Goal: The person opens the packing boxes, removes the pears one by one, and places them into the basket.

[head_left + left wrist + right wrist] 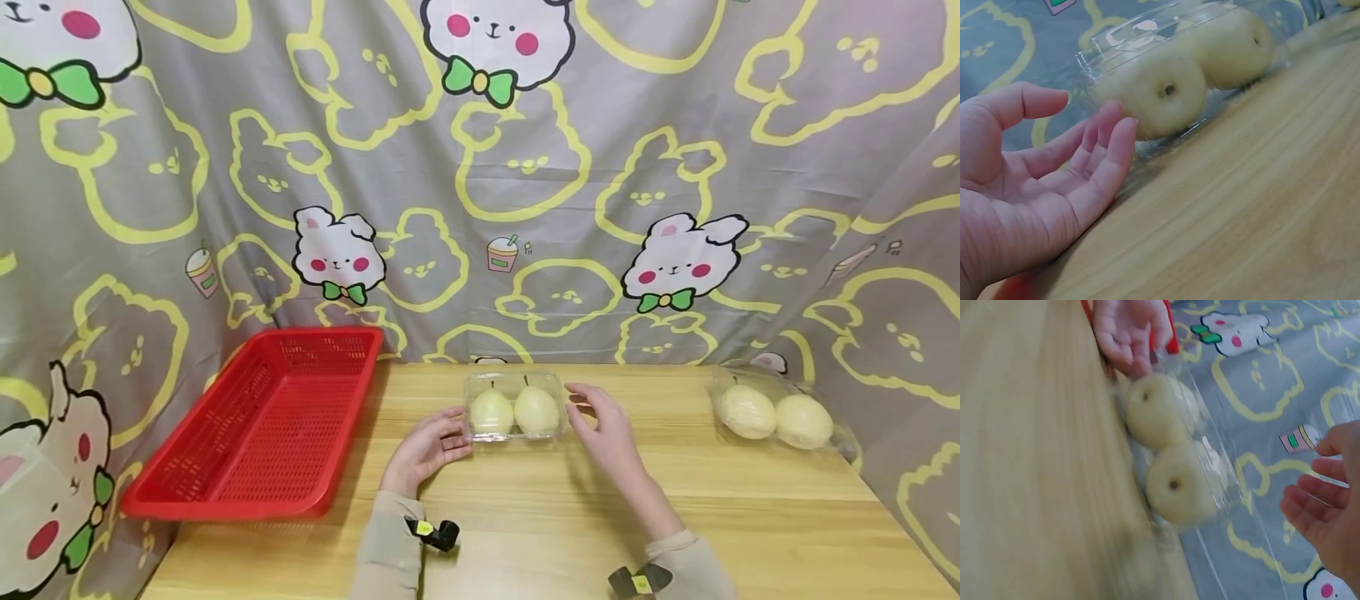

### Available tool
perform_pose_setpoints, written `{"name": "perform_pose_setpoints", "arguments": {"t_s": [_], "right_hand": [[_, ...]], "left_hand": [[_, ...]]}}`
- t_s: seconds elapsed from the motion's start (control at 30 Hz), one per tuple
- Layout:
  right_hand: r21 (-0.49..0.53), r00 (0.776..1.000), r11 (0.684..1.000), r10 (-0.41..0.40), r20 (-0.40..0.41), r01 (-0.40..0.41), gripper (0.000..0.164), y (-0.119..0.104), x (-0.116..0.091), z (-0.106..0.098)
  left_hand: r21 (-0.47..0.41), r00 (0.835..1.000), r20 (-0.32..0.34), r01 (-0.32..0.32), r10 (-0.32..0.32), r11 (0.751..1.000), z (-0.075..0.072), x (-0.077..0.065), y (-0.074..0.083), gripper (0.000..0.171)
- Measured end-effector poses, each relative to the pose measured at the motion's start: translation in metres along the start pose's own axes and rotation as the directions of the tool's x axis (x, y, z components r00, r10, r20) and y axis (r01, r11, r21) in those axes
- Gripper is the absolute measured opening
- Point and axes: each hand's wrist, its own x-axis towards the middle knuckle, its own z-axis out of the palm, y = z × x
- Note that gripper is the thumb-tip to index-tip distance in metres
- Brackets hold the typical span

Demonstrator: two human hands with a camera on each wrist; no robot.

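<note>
A clear plastic box [514, 380] with two pale yellow pears [537, 412] inside sits on the wooden table between both hands. At its left end is my left hand [429, 450], palm turned inward, fingertips right at the box wall. In the left wrist view those fingers [1100, 169] are loosely bent and overlap the box's near corner. Off the box's right side, my right hand [606, 429] is raised with relaxed fingers. A gap shows between the right hand [1329, 500] and the box in the right wrist view, and nothing is in its grasp.
A red plastic basket [300, 505] with perforated walls stands on the left of the table [517, 533]. Two more pears [802, 421] in clear packaging lie at the far right. A patterned grey curtain [525, 325] closes off the back and sides.
</note>
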Motion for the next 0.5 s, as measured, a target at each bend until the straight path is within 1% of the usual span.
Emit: {"name": "perform_pose_setpoints", "arguments": {"t_s": [0.1,0.17,0.2,0.27,0.33,0.37,0.4,0.43,0.5], "right_hand": [[0.066,0.998,0.998,0.017,-0.053,-0.014,0.024,-0.007,-0.007,0.004],[0.131,0.996,0.99,0.063,-0.066,-0.054,0.022,-0.012,-0.013,0.008],[0.169,0.993,0.982,0.094,-0.064,-0.082,0.022,-0.014,-0.016,0.01],[0.258,0.985,0.954,0.17,-0.037,-0.155,0.021,-0.02,-0.021,0.014],[0.349,0.968,0.906,0.249,0.019,-0.24,0.021,-0.024,-0.024,0.019],[0.391,0.957,0.876,0.285,0.055,-0.283,0.022,-0.026,-0.026,0.022],[0.432,0.943,0.84,0.318,0.1,-0.329,0.023,-0.028,-0.027,0.025],[0.469,0.924,0.797,0.352,0.153,-0.381,0.024,-0.029,-0.028,0.027],[0.538,0.878,0.696,0.405,0.254,-0.476,0.028,-0.031,-0.031,0.032]], "left_hand": [[-0.011,1.0,0.011,-0.008,0.008,1.0,0.002,0.0,-0.002,0.053],[-0.016,1.0,0.02,-0.013,0.013,1.0,0.002,0.0,-0.004,0.053],[-0.022,1.0,0.023,-0.013,0.013,1.0,0.001,0.0,-0.004,0.052],[-0.029,0.999,0.032,-0.021,0.022,0.999,0.0,0.0,-0.005,0.052],[-0.04,0.999,0.04,-0.031,0.032,0.999,-0.001,0.001,-0.005,0.051],[-0.045,0.998,0.043,-0.034,0.036,0.998,-0.002,0.001,-0.005,0.051],[-0.052,0.998,0.045,-0.035,0.038,0.998,-0.002,0.002,-0.004,0.051],[-0.053,0.998,0.049,-0.039,0.041,0.998,-0.002,0.002,-0.004,0.051],[-0.062,0.998,0.046,-0.035,0.038,0.997,-0.002,0.003,-0.004,0.052]]}}
